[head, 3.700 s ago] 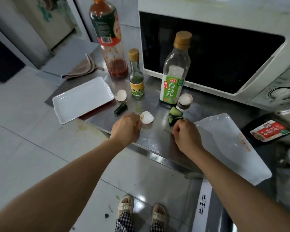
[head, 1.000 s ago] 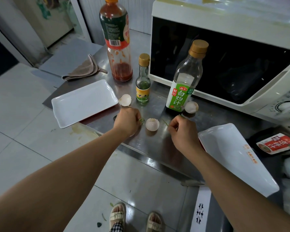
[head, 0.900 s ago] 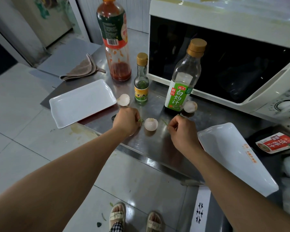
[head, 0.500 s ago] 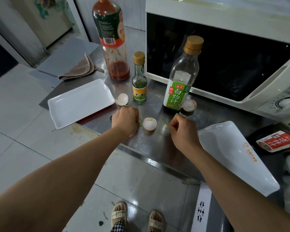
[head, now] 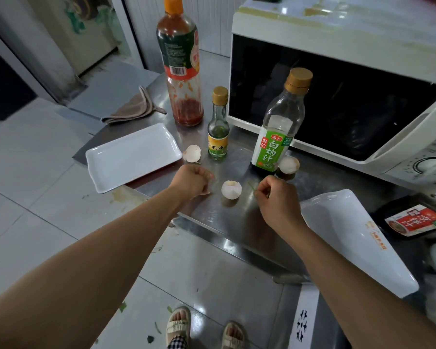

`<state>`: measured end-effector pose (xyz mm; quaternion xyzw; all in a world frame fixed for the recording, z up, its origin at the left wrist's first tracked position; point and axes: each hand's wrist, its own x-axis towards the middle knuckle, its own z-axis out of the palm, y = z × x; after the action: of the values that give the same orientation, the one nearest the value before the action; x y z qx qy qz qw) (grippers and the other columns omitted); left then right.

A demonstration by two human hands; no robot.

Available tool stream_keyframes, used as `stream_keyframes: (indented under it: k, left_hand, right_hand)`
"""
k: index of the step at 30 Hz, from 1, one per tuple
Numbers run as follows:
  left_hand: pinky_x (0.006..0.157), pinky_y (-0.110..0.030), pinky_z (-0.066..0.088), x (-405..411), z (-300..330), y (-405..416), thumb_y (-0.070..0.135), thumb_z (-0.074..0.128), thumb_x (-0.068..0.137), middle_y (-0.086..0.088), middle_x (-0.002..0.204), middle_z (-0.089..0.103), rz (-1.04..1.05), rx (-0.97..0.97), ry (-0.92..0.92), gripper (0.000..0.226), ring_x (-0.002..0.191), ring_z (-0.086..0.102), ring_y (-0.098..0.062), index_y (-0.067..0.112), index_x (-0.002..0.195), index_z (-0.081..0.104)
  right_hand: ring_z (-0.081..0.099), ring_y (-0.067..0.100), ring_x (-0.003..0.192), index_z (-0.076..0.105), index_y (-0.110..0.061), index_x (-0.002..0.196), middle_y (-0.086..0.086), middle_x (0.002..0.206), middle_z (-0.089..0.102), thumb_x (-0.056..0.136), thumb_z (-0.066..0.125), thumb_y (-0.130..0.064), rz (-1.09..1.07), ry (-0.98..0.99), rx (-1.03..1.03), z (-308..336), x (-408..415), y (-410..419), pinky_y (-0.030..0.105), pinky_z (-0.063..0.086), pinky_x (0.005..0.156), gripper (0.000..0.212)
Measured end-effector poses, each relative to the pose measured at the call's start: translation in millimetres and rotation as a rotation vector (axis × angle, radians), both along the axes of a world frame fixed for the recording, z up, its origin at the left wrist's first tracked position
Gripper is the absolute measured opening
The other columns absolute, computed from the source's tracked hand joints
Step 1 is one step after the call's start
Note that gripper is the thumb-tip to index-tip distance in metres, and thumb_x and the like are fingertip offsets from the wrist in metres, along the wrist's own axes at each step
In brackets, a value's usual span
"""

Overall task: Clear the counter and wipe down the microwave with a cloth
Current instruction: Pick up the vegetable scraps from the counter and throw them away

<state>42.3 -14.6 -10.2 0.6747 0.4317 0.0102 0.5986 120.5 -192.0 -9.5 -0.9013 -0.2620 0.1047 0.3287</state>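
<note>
Both curled hands point(head: 275, 197) hide their contents (possibly nothing at all).

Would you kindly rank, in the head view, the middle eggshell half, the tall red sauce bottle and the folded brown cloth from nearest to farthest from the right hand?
From the right hand:
1. Middle eggshell half, just to its left.
2. Tall red sauce bottle, far back left beside the microwave.
3. Folded brown cloth, at the counter's far left corner.

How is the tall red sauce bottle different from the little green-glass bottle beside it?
The tall red sauce bottle has an orange cap and is smeared with red sauce low inside; the little green-glass bottle has a gold cap and a yellow label, and stands far shorter. Both stand upright on the steel counter.
</note>
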Motion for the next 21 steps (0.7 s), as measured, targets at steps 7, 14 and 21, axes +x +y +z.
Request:
stream_keyframes:
  k: [7, 14, 21]
  left_hand:
    - [0.043, -0.016, 0.044, -9, 40, 3, -0.003, 0.032, 0.09, -0.007, 0.065, 0.049, 0.325, -0.755, -0.263, 0.026, 0.053, 0.048, -0.013, 0.007, 0.071, 0.047]
    - [0.058, -0.024, 0.05, -18, 73, 11, 0.026, 0.03, 0.101, -0.01, 0.063, 0.06, 0.309, -0.904, -0.308, 0.041, 0.064, 0.054, -0.016, 0.006, 0.075, 0.056]
    - [0.058, -0.025, 0.055, -21, 94, 13, 0.015, 0.031, 0.1, -0.014, 0.076, 0.067, 0.352, -0.878, -0.335, 0.035, 0.075, 0.061, -0.021, 0.003, 0.079, 0.056]
  right_hand:
    - [0.061, 0.025, 0.076, 0.057, -0.015, 0.074, 0.004, 0.075, 0.064, 0.086, 0.061, -0.009, 0.04, -0.018, 0.049, 36, -6, 13, 0.037, 0.051, 0.069, 0.014]
    - [0.06, 0.022, 0.072, 0.063, -0.01, 0.077, 0.004, 0.075, 0.065, 0.086, 0.06, -0.01, 0.001, -0.045, 0.063, 79, -8, 29, 0.029, 0.047, 0.063, 0.01]
    - [0.054, 0.011, 0.065, 0.063, -0.014, 0.078, -0.009, 0.068, 0.055, 0.086, 0.062, -0.01, 0.057, -0.083, 0.104, 112, -10, 46, 0.024, 0.044, 0.059, 0.009]
